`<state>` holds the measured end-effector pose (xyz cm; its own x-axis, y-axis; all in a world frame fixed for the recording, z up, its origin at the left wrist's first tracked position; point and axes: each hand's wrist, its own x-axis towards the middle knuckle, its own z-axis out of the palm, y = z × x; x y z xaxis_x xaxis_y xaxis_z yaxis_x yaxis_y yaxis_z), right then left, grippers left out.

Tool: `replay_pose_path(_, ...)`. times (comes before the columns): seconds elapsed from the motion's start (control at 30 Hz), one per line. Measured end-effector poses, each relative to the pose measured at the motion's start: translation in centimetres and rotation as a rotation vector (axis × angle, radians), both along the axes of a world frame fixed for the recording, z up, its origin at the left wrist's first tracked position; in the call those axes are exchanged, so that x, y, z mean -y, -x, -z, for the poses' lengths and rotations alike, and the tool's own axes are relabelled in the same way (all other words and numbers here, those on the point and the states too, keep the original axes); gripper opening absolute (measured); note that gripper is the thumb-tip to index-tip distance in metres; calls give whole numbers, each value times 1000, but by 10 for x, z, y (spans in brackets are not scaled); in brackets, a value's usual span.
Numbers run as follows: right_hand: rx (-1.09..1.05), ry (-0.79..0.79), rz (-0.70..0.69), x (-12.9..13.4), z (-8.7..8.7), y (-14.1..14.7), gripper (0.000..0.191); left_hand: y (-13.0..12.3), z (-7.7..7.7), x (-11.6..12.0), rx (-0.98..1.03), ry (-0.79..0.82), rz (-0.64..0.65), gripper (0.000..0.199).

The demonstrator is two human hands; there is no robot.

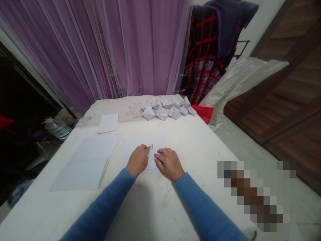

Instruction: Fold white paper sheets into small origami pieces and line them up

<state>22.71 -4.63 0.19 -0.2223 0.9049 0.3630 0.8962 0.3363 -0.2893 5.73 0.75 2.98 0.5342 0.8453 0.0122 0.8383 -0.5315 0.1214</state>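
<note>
A white sheet of paper [149, 166] lies flat on the table in front of me, with a raised flap or folded edge near its middle. My left hand [139, 160] rests on the left part of the sheet, its fingers curled and thumb and forefinger at that edge. From the right, my right hand [170, 163] has its bent fingers pressed together at the edge of the paper. The fingertips of both hands nearly meet at the fold. To the left of the sheet is a stack of larger white sheets [82, 164].
Several folded paper boats [162, 113] stand in two rows at the table's far edge. A smaller white piece of paper [108, 123] lies at the back left of the white table [155, 214]. Beyond hang purple curtains [145, 50]. A plastic bottle [57, 128] is off to the left.
</note>
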Motion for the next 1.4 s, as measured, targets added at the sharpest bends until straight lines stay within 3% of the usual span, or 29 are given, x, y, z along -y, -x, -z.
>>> replay_pose_path(0.17, -6, -1, -3, -1, 0, 0, 19, 11, 11, 6, 120, -36, 84, 40)
replay_pose_path(0.37, -2, -12, -7, -1, 1, -1, 21, 16, 37, 13, 282, -166, 155, 42)
replay_pose_path(0.53, 2, -17, -4, 0, 1, -1, 20, 23, 51, 14, 232, -172, 231, 48)
replay_pose_path(1.0, 11, -11, -8, 0, 2, 0, 20, 18, 54, 15, 159, -221, 234, 50)
replay_pose_path(1.4, 11, -11, -9, 0, 2, -1, 21, 15, 44, 18, 176, -192, 227, 44)
